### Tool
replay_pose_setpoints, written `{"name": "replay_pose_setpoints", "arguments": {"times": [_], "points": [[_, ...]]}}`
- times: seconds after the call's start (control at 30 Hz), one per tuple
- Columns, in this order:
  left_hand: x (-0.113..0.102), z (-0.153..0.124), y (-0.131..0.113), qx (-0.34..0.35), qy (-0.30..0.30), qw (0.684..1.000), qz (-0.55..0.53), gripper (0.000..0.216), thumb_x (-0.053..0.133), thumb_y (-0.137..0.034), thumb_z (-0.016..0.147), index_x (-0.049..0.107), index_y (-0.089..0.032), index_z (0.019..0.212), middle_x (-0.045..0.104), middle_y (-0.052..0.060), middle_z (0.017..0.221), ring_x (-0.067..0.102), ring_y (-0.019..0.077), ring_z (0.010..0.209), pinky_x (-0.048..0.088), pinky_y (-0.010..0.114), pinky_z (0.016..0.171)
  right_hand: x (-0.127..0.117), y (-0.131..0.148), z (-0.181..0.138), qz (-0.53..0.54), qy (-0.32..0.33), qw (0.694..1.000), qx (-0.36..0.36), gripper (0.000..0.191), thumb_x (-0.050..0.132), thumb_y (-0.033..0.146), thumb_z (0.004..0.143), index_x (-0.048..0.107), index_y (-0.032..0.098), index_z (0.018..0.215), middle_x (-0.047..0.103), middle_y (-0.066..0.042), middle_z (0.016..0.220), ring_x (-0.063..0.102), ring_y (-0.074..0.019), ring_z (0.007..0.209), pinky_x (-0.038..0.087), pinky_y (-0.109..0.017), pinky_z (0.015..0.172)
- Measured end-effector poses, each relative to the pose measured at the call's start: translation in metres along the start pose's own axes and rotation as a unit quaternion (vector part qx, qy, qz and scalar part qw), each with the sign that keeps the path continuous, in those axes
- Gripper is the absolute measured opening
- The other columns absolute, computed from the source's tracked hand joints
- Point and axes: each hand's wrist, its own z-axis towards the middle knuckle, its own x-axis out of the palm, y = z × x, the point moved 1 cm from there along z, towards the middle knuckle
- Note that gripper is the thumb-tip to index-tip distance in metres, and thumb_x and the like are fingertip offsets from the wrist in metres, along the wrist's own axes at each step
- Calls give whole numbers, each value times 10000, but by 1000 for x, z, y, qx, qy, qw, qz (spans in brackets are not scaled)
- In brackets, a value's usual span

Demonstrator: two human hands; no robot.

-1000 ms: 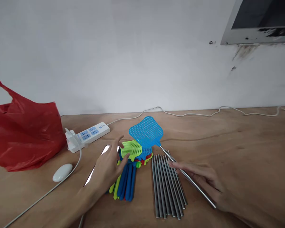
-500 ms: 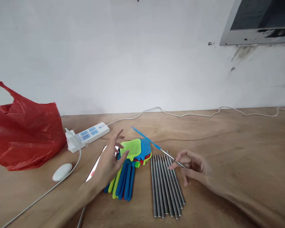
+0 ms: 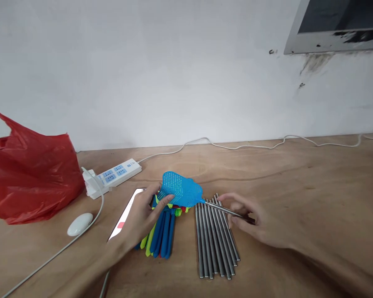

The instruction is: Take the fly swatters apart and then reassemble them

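Observation:
A blue fly swatter (image 3: 182, 190) with a perforated head and a metal rod is held level above the table. My left hand (image 3: 146, 209) pinches the edge of its head between thumb and fingers. On the rod's other end, my right hand (image 3: 245, 215) is closed. Below the head lies a pile of swatter parts in blue, yellow-green and red, their blue handles (image 3: 165, 234) pointing toward me; the held head hides part of this pile. Several metal rods (image 3: 216, 244) lie side by side to the right of the pile.
A phone (image 3: 126, 215) with a lit screen lies partly under my left forearm. A white power strip (image 3: 119, 176), a white mouse (image 3: 80, 224) and a red plastic bag (image 3: 31, 178) are on the left. A thin white cable (image 3: 236, 147) runs along the wall.
The swatter has turned so that its flat head faces me instead of its edge. My left hand has closed on the head, where before it was open and apart from it.

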Motion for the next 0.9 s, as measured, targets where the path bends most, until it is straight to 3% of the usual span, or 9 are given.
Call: {"name": "replay_pose_setpoints", "arguments": {"times": [0.1, 0.17, 0.37, 0.57, 0.7, 0.8, 0.9], "points": [[3, -3, -4, -19, 28, 998, -43, 258, 528, -388, 973, 534, -206, 790, 605, -24, 715, 574, 156, 661, 459, 263, 622, 2, 7, 4, -165, -20, 986, -32, 204, 470, 265, 989, 576, 226, 1159, 609, 39, 671, 491, -124, 550, 354, -251, 538], [6, -6, -8, -33, 37, 996, -73, 269, 533, -406, 971, 523, -207, 790, 599, -20, 725, 573, 154, 669, 470, 262, 619, 6, 10, 6, -207, -30, 977, -41, 215, 439, 304, 1018, 588, 226, 1153, 622, 34, 697, 522, -129, 561, 366, -260, 555], [14, -14, -20, -91, 76, 978, -172, 264, 526, -396, 977, 481, -215, 790, 580, -47, 651, 565, 119, 552, 473, 228, 533, 20, 13, 6, -177, -39, 982, -56, 241, 390, 336, 1048, 611, 247, 1083, 713, -30, 996, 666, -172, 870, 454, -291, 740], [18, -19, -18, -129, 106, 964, -207, 218, 551, -416, 956, 527, -212, 884, 635, -41, 631, 595, 127, 520, 502, 218, 483, 26, 22, 4, -165, -30, 986, -20, 249, 383, 341, 1048, 575, 228, 936, 645, 8, 779, 606, -143, 682, 415, -269, 622], [17, -22, -17, -128, 140, 965, -182, 241, 529, -437, 971, 550, -207, 904, 663, -26, 617, 625, 140, 544, 521, 232, 519, 29, 17, 6, -182, -50, 981, -42, 243, 379, 313, 1051, 584, 223, 956, 681, -2, 822, 635, -146, 709, 423, -269, 640], [13, -21, -20, -137, 158, 960, -187, 274, 519, -460, 969, 571, -195, 917, 659, -19, 589, 618, 142, 513, 510, 228, 484, 31, 12, 6, -252, -80, 960, -89, 236, 389, 274, 1045, 610, 214, 986, 704, -15, 843, 656, -160, 706, 423, -284, 632], [8, -17, -21, -161, 161, 940, -255, 310, 535, -487, 948, 578, -182, 912, 677, -2, 612, 625, 137, 501, 524, 225, 468, 31, 10, 5, -332, -125, 921, -164, 267, 374, 219, 1042, 631, 190, 972, 705, -24, 799, 664, -164, 658, 413, -291, 582]]}}
